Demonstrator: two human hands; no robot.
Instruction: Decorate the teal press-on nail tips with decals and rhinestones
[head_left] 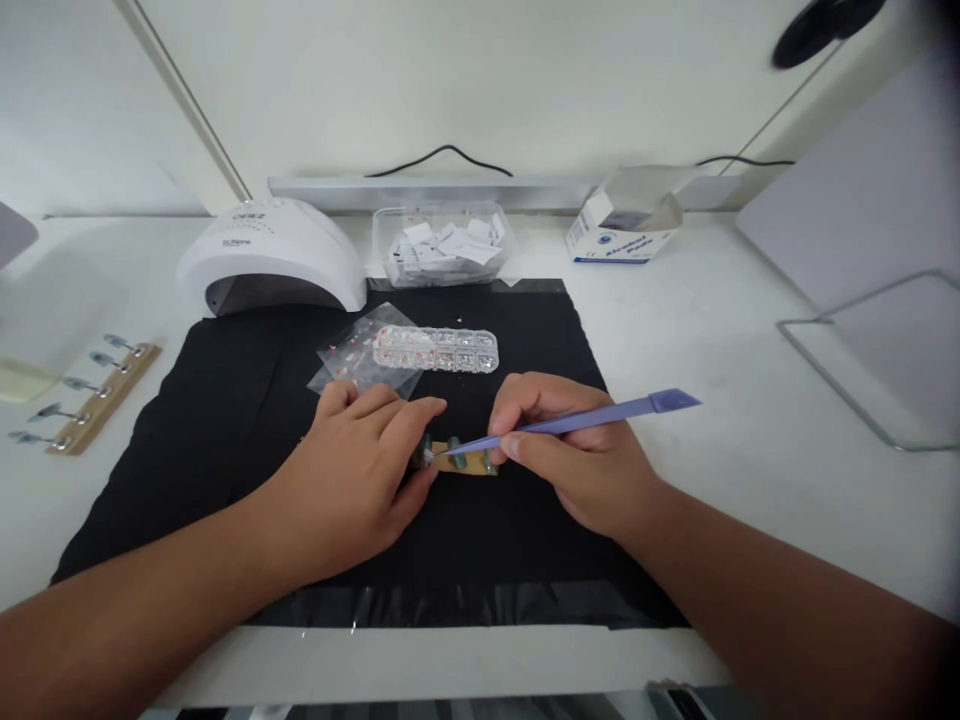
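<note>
Left hand (pixel 360 470): palm down on the black mat (pixel 225 450), fingers curled over the left end of a small wooden strip (pixel 469 462), pinning it in place.
Right hand (pixel 577 460): closed in a pen-like pinch around a purple tool (pixel 592 418); the flat end points up and to the right, the fine tip comes down to the strip, right by the left fingertips.
Wooden strip: lies flat on the mat between the two hands, with small greenish nail tips on it; detail too small to tell.
Behind the hands: a clear compartment box of rhinestones (pixel 439 350), lying partly on a clear plastic bag (pixel 352 360).
Farther back: a white nail lamp (pixel 274 255), a clear tub of white packets (pixel 442 245), an open white and blue carton (pixel 630 225).
Far left on the bench (pixel 750 400): a second wooden strip (pixel 86 395) with nail tips on stands, off the mat.
</note>
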